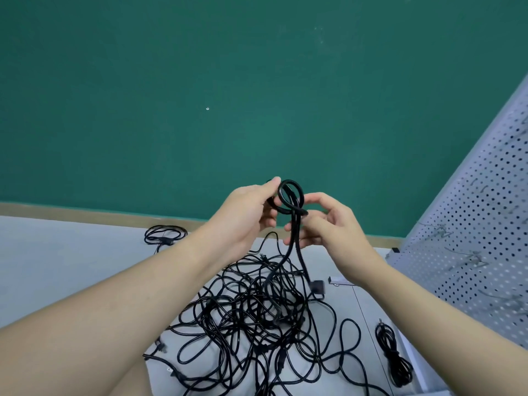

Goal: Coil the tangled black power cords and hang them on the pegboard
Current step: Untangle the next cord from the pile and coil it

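A big tangle of black power cords (257, 318) lies on the grey floor in front of me. From it one cord rises to a small black loop (290, 195) held up between both hands. My left hand (248, 215) grips the loop's left side, thumb on top. My right hand (328, 224) pinches the cord just right of where the loop crosses. The cord's plug (317, 287) dangles below my right wrist. The white pegboard (474, 230) with metal hooks (437, 228) leans at the right.
One coiled cord (164, 235) lies at the back left near the green wall (228, 95). Another bundled cord (393, 355) lies on the floor at the right, beside the pegboard's base. A small white bracket (340, 280) sits by the pegboard's foot.
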